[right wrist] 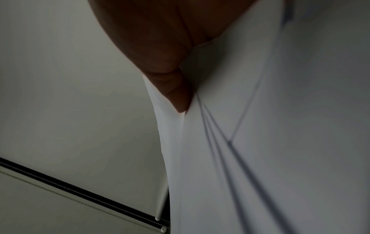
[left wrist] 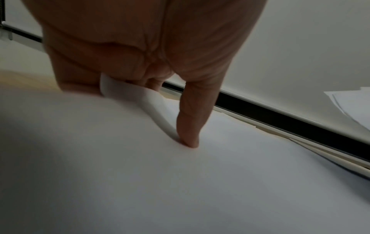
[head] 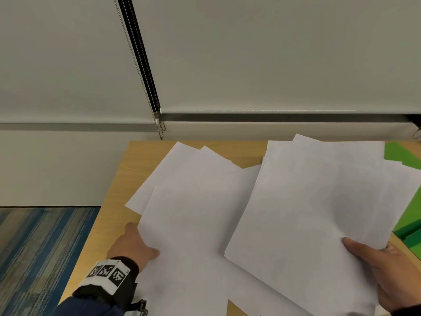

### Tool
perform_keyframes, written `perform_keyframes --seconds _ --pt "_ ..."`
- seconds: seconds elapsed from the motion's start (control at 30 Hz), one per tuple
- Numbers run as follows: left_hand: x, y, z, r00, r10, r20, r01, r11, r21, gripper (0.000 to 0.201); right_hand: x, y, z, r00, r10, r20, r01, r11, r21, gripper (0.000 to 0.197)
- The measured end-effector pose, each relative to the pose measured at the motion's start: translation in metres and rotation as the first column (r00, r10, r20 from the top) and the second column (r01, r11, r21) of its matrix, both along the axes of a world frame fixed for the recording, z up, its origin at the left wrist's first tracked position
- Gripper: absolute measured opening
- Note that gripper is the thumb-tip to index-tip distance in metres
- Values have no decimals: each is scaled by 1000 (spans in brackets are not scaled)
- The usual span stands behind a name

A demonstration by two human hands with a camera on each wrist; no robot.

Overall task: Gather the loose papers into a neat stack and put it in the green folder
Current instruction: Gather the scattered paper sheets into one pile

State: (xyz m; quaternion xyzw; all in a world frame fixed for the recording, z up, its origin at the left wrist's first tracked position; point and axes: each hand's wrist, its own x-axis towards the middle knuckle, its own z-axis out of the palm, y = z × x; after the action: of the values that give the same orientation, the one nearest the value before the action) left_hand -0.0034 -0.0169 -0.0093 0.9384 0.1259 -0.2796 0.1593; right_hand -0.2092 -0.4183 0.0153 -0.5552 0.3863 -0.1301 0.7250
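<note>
Clearly the gathering step is in hand, and only partly done. Nearest, the right hand (head: pixel 387 274) grips the near corner of a held sheaf (head: pixel 314 215) of white papers, thumb pressed on top and the other fingers hidden beneath; the right wrist view shows the thumb (right wrist: pixel 176 95) pinching the paper, with several offset edges shadowed through it, so that bundle is not yet squared. Its sheets fan out at the far end. On the other side the left hand (head: pixel 131 244) lies at the left edge of the loose sheets (head: pixel 193 213) spread on the counter (head: pixel 127 179); the left wrist view shows the thumb tip (left wrist: pixel 190 139) pressing down on the top sheet while an edge of paper curls up against the fingers (left wrist: pixel 78 76), so it seems to be pinching or lifting that edge, though how many sheets it has is not clear.

Further off, more corners of the loose sheets stick out at differing angles toward the wall. The green folder (head: pixel 407 226) lies at the right edge of the counter, partly covered by the held sheaf, with another green strip showing at the far right corner; whether it is open cannot be told.

The next move, I judge, calls for lifting or sliding the left group over to join the right bundle, then tapping all edges level before turning to the folder. Thin sheets slip easily, so a firm pinch matters
</note>
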Motion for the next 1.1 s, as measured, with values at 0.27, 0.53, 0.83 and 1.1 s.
perform_keyframes --seconds 0.27,0.53,0.83,1.1 --pt "-4 4 -2 997 0 80 5 998 -61 53 15 2 -1 999 24 47 -24 1000 -5 29" --pt "20 34 28 966 259 19 -200 790 -580 26 20 -11 -2 998 5 67 -3 1000 -27 30" --pt "141 15 14 970 89 226 -26 962 -271 24 22 -16 0 999 -20 44 21 999 -37 35" --pt "151 -17 -15 999 32 41 -33 999 24 112 33 -7 3 997 -74 22 75 997 -37 26"
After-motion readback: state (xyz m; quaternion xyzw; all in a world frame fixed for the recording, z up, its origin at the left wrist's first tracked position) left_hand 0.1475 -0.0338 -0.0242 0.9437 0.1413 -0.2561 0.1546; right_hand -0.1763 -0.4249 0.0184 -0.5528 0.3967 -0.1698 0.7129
